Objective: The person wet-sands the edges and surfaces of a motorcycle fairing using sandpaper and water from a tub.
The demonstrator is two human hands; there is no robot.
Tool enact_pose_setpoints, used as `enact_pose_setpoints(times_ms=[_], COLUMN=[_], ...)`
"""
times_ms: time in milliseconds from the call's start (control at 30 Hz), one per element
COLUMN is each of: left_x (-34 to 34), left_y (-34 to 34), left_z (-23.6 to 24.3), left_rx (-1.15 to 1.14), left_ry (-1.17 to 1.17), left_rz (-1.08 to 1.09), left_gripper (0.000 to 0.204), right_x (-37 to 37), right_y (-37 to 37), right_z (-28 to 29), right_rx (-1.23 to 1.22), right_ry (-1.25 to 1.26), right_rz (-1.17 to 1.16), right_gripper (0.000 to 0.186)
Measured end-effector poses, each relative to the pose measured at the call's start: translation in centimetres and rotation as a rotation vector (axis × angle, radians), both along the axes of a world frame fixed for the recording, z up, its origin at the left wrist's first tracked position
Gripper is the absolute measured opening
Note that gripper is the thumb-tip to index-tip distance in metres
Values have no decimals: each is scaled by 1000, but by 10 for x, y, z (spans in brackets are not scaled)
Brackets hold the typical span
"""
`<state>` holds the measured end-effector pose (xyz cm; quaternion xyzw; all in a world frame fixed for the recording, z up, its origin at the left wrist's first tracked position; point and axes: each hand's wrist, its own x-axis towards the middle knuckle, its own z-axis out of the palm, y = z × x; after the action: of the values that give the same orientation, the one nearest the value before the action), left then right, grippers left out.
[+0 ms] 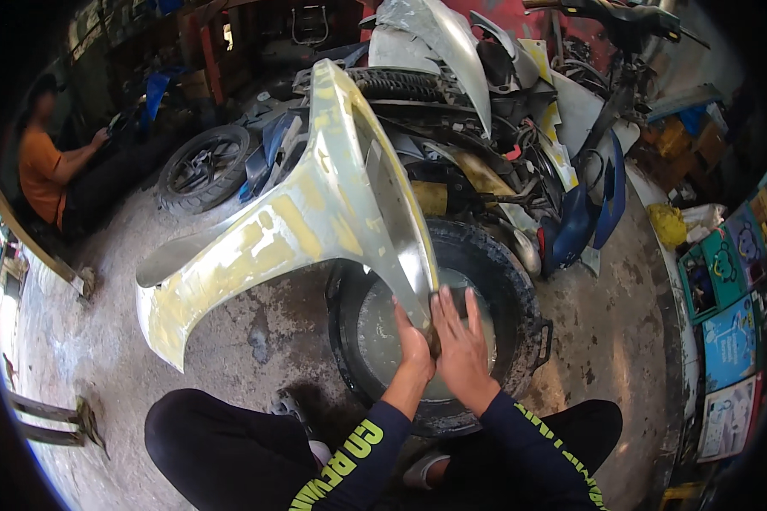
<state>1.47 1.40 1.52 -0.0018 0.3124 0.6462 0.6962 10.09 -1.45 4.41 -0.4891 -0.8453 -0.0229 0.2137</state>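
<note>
A large scooter body panel, grey with yellow filler patches and white spots, slants across the middle. Its narrow lower end comes down between my hands, above a round black tub of cloudy water. My left hand closes around that end, its fingers partly hidden behind the panel. Against the panel's right edge lies my right hand, fingers stretched out and slightly apart. Something small and dark shows between the hands, too covered to name.
Behind the tub lies a heap of scooter parts, with a wheel at its left. A person in an orange shirt sits far left. Boxes line the right side. A wooden stand is at lower left.
</note>
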Motion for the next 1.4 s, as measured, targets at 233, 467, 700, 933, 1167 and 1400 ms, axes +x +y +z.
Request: enact_pose_setpoints(times_ms=[233, 467, 700, 933, 1167, 1400], left_x=[-8, -10, -20, -17, -16, -15], left_y=[3, 1, -2, -5, -4, -3], left_z=[-2, 4, -10, -3, -10, 3], left_rx=[-18, -37, 8, -33, -50, 17], left_ry=[-51, -43, -37, -24, -43, 7], left_rz=[-40, -33, -48, -44, -109, -89], left_gripper=[68, 71, 70, 72, 78, 73], right_x=[2, 1, -3, -8, -5, -12], right_y=[-8, -19, -16, -8, -9, 6], right_z=[-16, -12, -13, -5, 7, 9], right_rx=[-3, -44, -37, -62, -75, -19], right_ry=[-28, -106, -52, 30, -47, -20], right_rz=[-1, -19, 17, 12, -7, -27], right_gripper=[68, 63, 59, 61, 65, 64])
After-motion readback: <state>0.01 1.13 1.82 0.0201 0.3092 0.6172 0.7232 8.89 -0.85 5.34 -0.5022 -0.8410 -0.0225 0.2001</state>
